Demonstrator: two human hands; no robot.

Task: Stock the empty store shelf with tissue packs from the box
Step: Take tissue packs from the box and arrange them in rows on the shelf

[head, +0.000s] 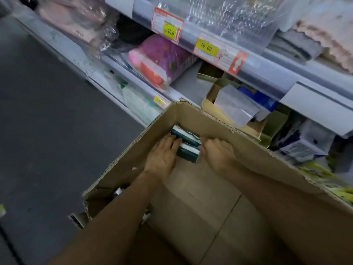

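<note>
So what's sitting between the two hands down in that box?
Head view: dark teal tissue packs, flanked by the left hand and right hand, inside the cardboard box.

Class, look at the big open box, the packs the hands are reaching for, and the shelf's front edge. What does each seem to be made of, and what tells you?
Box: brown corrugated cardboard, matte; torn, perforated rim.
Tissue packs: probably thin plastic film wrap, teal and white, faintly shiny.
Shelf edge: smooth, pale grey, likely painted metal or plastic; holds price labels, apparently printed paper.
</note>
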